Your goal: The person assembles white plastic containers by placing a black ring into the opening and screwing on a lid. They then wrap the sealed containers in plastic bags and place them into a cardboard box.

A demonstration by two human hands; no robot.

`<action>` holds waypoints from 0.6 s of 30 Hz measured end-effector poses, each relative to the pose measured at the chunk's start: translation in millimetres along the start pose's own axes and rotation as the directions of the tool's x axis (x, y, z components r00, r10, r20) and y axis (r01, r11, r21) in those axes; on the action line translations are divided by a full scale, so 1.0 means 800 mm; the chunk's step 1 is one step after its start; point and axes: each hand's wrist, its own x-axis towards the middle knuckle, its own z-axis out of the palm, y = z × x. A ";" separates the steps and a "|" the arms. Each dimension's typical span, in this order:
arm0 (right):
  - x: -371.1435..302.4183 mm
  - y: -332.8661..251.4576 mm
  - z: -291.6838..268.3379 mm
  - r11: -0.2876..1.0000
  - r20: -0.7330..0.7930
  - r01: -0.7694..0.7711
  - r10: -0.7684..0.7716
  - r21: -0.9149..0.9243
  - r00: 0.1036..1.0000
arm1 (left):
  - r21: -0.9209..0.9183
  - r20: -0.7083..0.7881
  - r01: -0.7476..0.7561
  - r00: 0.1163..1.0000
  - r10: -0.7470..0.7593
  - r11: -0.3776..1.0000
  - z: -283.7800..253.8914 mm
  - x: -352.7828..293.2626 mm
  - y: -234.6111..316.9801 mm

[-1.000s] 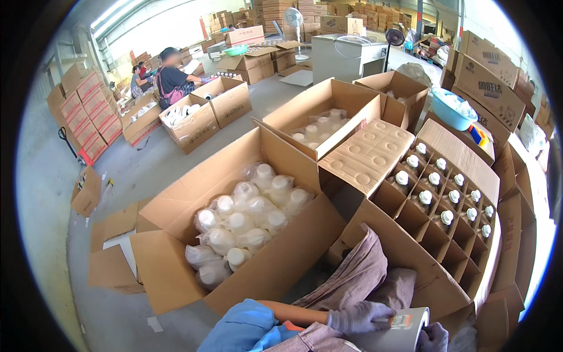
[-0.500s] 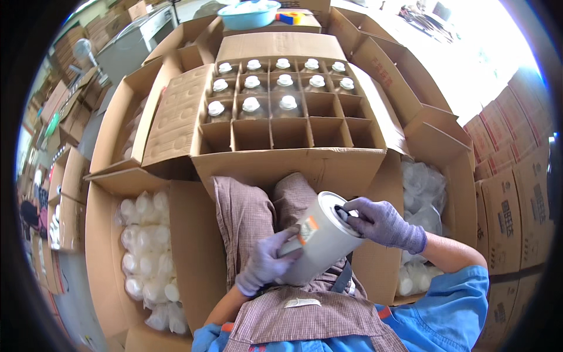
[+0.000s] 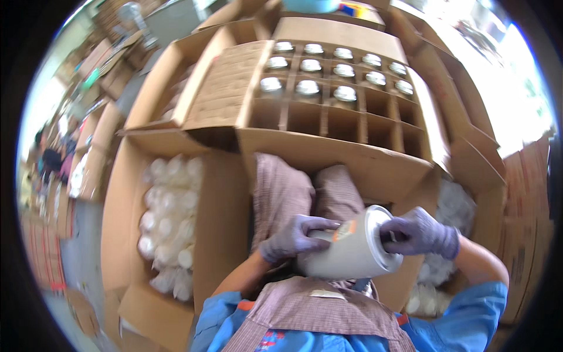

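A light grey cylindrical canister [image 3: 337,261] with an orange-and-white label lies tilted across my lap, its round end turned up to the right. My left hand [image 3: 299,237], in a purple-grey glove, is closed around its side by the label. At the round end, my gloved right hand [image 3: 419,233] has its fingers curled into the recess; what they pinch there is hidden. Beyond my knees stands a divided carton [image 3: 334,149]. Several silver-white capped bottles [image 3: 345,94] fill its far rows, while the nearest row of compartments holds none.
To the left, an open carton [image 3: 220,217] holds plastic-wrapped whitish pieces [image 3: 167,220]. More clear-wrapped pieces [image 3: 454,208] sit in a carton at the right. A blue basin [image 3: 311,4] is at the far edge. Another person [image 3: 56,161] is at the far left.
The view has swung, so the cartons and my hands appear farther right. The canister has tipped closer to level. My left hand still grips it, and my right hand stays at its end.
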 end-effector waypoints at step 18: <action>-0.108 0.052 0.129 0.573 -0.237 -0.269 0.656 0.774 0.717 | 0.830 -0.021 -0.280 0.848 0.529 0.482 0.114 -0.008 -0.020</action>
